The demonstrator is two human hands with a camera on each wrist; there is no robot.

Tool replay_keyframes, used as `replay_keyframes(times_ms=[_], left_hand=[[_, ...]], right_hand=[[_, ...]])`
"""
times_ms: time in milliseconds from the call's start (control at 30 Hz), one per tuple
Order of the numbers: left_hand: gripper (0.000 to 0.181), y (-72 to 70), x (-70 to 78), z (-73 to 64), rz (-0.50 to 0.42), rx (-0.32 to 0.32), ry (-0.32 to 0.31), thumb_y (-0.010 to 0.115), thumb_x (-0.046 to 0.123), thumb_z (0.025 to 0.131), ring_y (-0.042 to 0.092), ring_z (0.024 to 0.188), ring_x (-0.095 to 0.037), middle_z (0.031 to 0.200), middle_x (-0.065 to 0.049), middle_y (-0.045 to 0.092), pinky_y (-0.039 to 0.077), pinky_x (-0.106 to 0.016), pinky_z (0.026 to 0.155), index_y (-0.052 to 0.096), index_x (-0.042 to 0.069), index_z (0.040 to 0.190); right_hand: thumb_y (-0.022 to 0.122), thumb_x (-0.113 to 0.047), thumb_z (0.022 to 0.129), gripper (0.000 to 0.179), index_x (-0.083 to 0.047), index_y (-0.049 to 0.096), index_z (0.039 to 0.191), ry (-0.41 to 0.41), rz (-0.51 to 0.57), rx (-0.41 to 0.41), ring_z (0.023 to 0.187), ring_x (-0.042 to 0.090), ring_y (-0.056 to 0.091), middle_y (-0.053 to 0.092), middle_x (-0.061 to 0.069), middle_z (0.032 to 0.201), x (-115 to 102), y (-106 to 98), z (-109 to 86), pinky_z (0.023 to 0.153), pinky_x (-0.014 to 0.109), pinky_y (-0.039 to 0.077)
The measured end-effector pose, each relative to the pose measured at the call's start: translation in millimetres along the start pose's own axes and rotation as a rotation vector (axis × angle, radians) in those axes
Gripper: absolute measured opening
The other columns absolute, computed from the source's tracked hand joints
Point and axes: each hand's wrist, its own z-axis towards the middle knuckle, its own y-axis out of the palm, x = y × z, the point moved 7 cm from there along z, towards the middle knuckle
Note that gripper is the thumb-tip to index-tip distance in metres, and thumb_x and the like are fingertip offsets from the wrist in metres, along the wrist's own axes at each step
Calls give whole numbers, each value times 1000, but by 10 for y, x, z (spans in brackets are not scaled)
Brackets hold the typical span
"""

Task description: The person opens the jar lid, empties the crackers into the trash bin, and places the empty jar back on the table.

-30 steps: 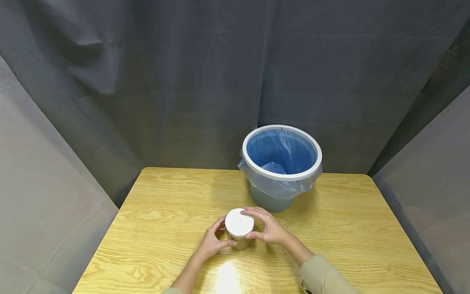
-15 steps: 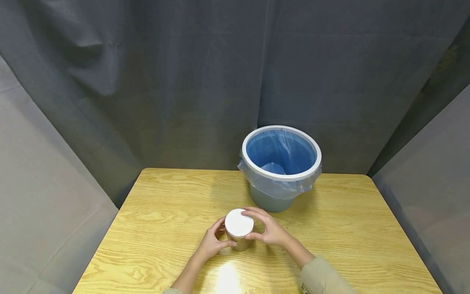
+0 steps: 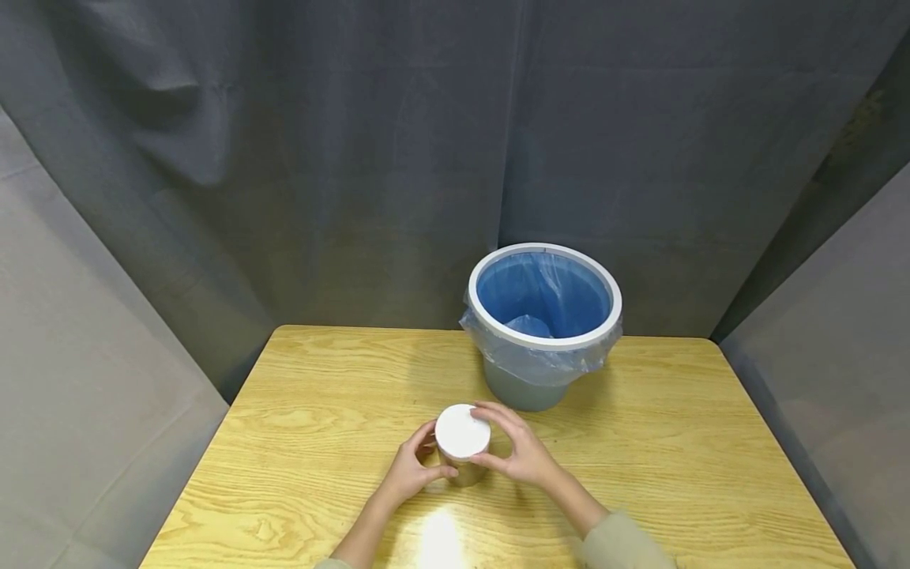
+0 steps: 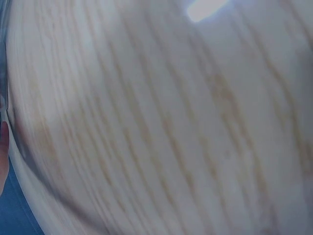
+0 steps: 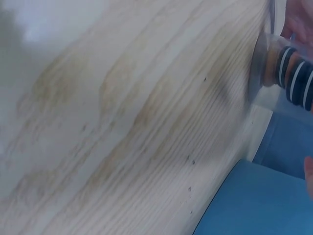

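A clear jar (image 3: 465, 474) with a round white lid (image 3: 462, 431) stands upright on the wooden table. Through its wall, the right wrist view shows dark striped and orange round contents (image 5: 293, 78), their kind unclear. My left hand (image 3: 412, 472) grips the jar's body from the left, thumb in front. On the right, my right hand (image 3: 524, 452) holds the lid's rim between thumb and fingers. The left wrist view catches only a bit of finger (image 4: 4, 154) at its left edge. Part of the jar's body is hidden under the lid and behind fingers.
A grey bin (image 3: 522, 391) with a white rim and a blue plastic liner stands just behind and right of the jar. The wooden table (image 3: 320, 442) ends at a dark curtain (image 3: 370, 158) at the back. Pale panels flank both sides.
My right hand has turned slightly at the lid, its fingers and wrist shifting a little. The left hand and the jar stay in place.
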Motion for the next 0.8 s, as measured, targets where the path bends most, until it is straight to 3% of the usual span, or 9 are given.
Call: replay_keyframes(times_ms=[300,800], left_hand=[[75,-2,-17,-5,-1,-2,-11,79,11,70,48,113,-36,130,-13,50,39,-56,92,41,6,134],[77,4,-11,-8,-1,-14,-23,79,15,71,46,115,-37,132,-12,48,38,-57,94,39,8,136]], right_hand=[[74,-46,71,69,-11,52,127,59,-80,78,118,31,47,48,9,132,-13,33,-44,91,59,38],[75,-47,69,69,-15,53,127,123,-86,100,118,29,47,46,6,133,-45,102,-79,88,56,40]])
